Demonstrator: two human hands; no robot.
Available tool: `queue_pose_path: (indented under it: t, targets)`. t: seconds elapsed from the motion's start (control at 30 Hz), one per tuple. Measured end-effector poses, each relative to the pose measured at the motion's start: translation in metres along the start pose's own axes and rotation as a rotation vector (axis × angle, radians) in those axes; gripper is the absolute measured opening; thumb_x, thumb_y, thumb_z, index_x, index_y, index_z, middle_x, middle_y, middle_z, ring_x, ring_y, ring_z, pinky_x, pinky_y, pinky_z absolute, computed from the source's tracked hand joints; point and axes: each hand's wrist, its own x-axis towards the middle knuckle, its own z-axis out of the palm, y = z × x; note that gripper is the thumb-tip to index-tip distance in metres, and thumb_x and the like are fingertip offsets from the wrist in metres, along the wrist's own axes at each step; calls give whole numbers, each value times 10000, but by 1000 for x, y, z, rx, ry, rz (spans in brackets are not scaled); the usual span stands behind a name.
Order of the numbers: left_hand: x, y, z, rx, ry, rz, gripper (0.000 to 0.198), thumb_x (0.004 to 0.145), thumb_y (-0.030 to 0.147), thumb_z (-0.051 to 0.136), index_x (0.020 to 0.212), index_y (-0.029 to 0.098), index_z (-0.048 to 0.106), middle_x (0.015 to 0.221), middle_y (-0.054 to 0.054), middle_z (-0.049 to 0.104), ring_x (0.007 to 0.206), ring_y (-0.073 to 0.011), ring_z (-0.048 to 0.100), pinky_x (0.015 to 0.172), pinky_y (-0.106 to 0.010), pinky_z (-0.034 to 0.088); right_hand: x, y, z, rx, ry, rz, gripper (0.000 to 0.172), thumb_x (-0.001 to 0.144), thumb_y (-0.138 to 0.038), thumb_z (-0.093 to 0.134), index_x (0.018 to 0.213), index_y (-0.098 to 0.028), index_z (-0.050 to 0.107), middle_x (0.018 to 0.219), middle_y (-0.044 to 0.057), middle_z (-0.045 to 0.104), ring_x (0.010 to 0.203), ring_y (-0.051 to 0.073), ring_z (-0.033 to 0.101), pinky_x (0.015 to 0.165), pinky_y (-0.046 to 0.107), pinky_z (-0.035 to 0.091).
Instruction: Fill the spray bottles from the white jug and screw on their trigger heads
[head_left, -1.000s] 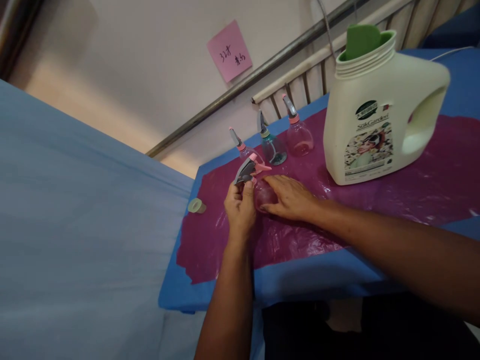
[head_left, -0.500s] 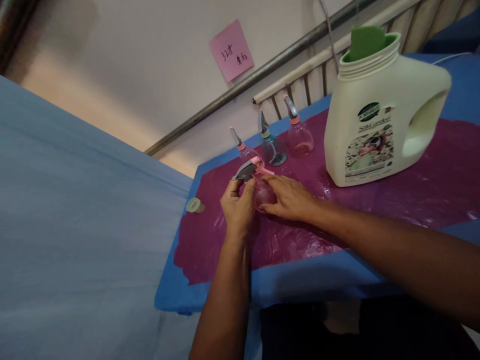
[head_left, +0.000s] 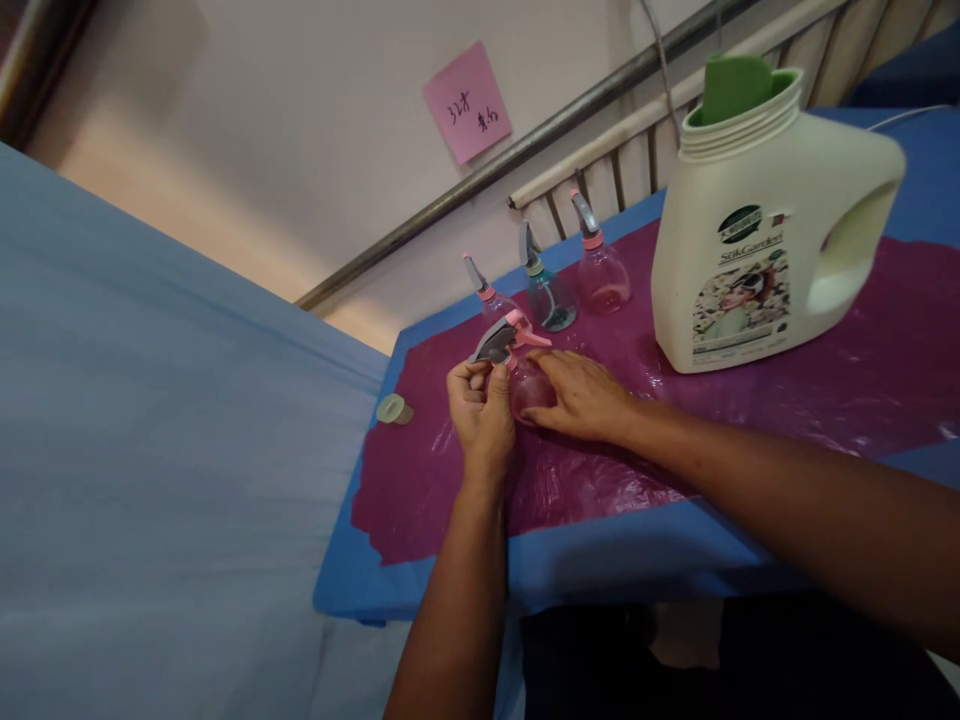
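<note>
While the pink spray bottle is kept at the near left of the purple sheet on the blue surface, its round body is cupped by the right hand, fingers pressed together, apparently to stop it turning. Its grey trigger head is pinched at the collar by the curled fingers of the left hand. Three like bottles are lined up farther off, beside a large white jug, seemingly set clear of the hands. A tape roll lies at the left edge.
</note>
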Motion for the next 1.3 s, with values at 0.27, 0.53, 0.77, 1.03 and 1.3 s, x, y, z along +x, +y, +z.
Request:
queue_pose_path:
  t: [0.27,0.53,0.77,1.03,1.3]
  targets:
    - [5,-10,0,24,1,-32,432,859,480,972,1150,231,772,1209,-79,830,1157,-214,782,1114,-381,575,0,-4,-4,-16,-23,16,722,905,-439,856,1517,-146,610,1486,210,724,1347,396,700,1152,549,541]
    - [13,9,-6,57,-172,-70,416,901,563,925,1109,214,833,1165,-77,837,1089,-221,766,1012,-331,584,0,-2,-3,25,-29,-8,928,921,-429,846,1719,-190,435,1511,187,713,1375,368,679,1171,529,519]
    - [15,16,-14,-11,-309,-115,535,904,657,904,1222,233,840,1296,-117,826,1227,-279,755,1116,-395,560,-2,-2,-4,20,-30,-15,975,935,-432,835,1776,-235,383,1455,170,739,1292,364,708,1109,517,540]
    - [16,0,-12,105,-52,-93,458,785,477,1020,1075,213,783,1088,-52,796,1035,-204,740,1024,-358,551,-1,-3,-3,46,-42,4,851,935,-410,828,1690,-211,490,1516,184,716,1391,369,680,1156,516,527]
    - [17,15,-14,39,-223,-109,439,849,547,973,1074,205,812,1106,-80,815,1014,-217,746,994,-359,569,-1,1,2,55,-13,-44,959,931,-412,828,1760,-212,390,1546,185,703,1416,377,671,1183,539,525]
